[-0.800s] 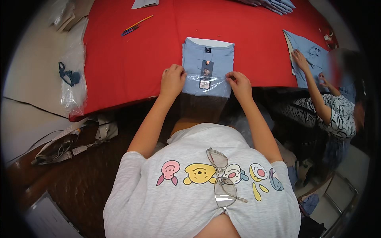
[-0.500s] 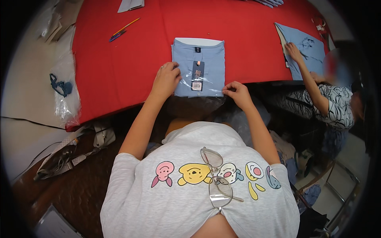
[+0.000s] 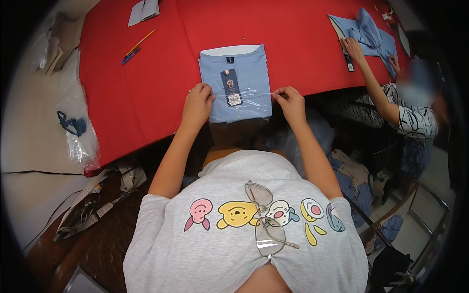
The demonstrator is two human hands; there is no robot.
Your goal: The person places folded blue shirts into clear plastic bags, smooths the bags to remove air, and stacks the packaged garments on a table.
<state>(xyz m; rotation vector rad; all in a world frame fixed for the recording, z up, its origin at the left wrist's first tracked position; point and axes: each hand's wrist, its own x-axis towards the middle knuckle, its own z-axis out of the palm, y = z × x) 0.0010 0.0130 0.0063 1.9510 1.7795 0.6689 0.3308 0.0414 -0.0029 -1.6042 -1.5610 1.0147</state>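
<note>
A folded light blue shirt [image 3: 256, 68] lies at the near edge of the red table, with white card showing at its top. A dark hang tag [image 3: 230, 88] rests on its front. Clear plastic bag film [image 3: 249, 113] covers the shirt's lower part, its rim stretched across between my hands. My left hand [image 3: 198, 104] is closed at the shirt's left side, pinching the film there. On the right side, my right hand [image 3: 291, 103] pinches the other end of the bag's rim between thumb and fingers.
A pencil [image 3: 140, 41] and blue pen [image 3: 131, 55] lie on the red table [image 3: 146, 97], near an open notebook [image 3: 144, 10]. Plastic bags [image 3: 78, 141] hang at the left edge. At right, a co-worker's hands handle a blue garment [image 3: 366, 34].
Both hands have shifted up along the shirt's sides, the right one from its lower corner. The bag's rim now shows pulled taut. The co-worker's garment has been partly folded over.
</note>
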